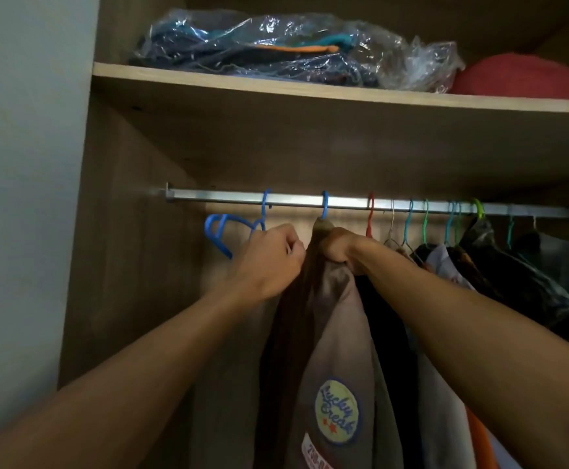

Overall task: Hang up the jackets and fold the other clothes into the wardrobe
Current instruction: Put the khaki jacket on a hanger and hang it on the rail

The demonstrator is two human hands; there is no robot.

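I see both hands raised to the rail [208, 197] inside the wardrobe [134, 231]. The left hand [269, 262] has its fingers curled tight on the left shoulder of the jacket [334, 333], it grips the brown cloth just under the neck. The right hand [339, 247] is closed on the top of the same jacket, at the collar, right under the blue hook [324, 204] which sits over the rail. So the jacket hangs from the rail on this hanger, between the two hands, and falls down toward me. It is grey-brown with a round yellow patch [337, 411] on the front, and a second patch with red letters below it, only partly visible.

Left of the hands an empty blue hanger [222, 231] hangs tilted on the rail, near the left hand; I cannot tell if they touch. To the right there is a red hook [371, 211], then more hangers in teal and green with dark clothes [513, 282] on them, pressed close together.

On the shelf [276, 82] above lies a clear plastic bag [276, 49] with folded clothes, and beside it a red cushion [530, 76]
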